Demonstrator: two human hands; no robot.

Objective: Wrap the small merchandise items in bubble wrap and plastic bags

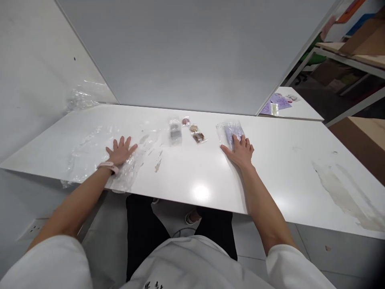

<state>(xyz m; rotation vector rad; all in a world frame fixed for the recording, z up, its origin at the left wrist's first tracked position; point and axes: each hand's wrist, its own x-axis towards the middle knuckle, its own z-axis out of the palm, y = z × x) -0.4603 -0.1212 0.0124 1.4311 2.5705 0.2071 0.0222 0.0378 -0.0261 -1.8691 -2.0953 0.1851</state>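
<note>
My left hand lies flat with spread fingers on a large sheet of clear plastic film at the left of the white table. My right hand rests palm down on the near edge of a clear bag with purple contents. Between the hands, further back, lie a small clear bag with a grey item, a small bag with brown pieces and a small pinkish round item.
A white partition panel stands behind the table. Crumpled clear plastic lies at the back left. A second white table at the back right carries purple sheets. Smears mark the tabletop at the right.
</note>
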